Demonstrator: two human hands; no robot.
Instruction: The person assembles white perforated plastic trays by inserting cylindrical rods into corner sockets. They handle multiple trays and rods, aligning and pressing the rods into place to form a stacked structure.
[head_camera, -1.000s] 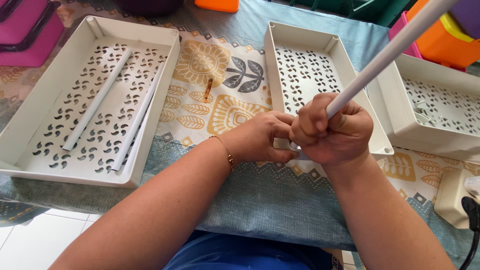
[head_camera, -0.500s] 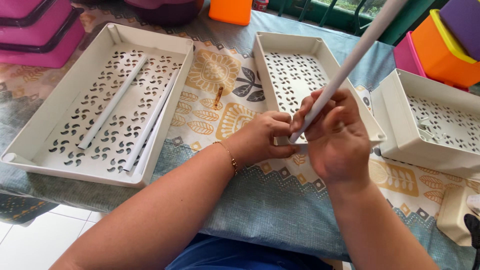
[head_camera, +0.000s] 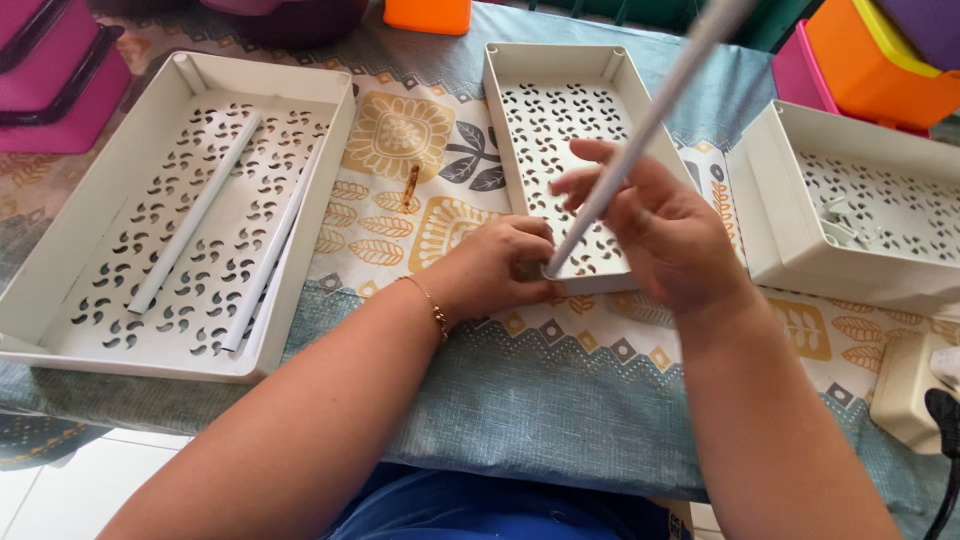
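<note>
Holding: right hand (head_camera: 670, 240) is closed round a pale rod (head_camera: 640, 135).
Rod axis: slants up and away from the middle tray (head_camera: 520, 120); lower tip at the tray's near corner.
Left hand (head_camera: 500, 265): fingers pinched at that corner, nearer the tip.
Look: slim, straight, off-white.
Surface (head_camera: 400, 130): patterned cloth.

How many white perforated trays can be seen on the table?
3: a large tray at the left with loose rods, a middle tray under both hands, a right tray cut by the frame edge. Others may be out of view.
</note>
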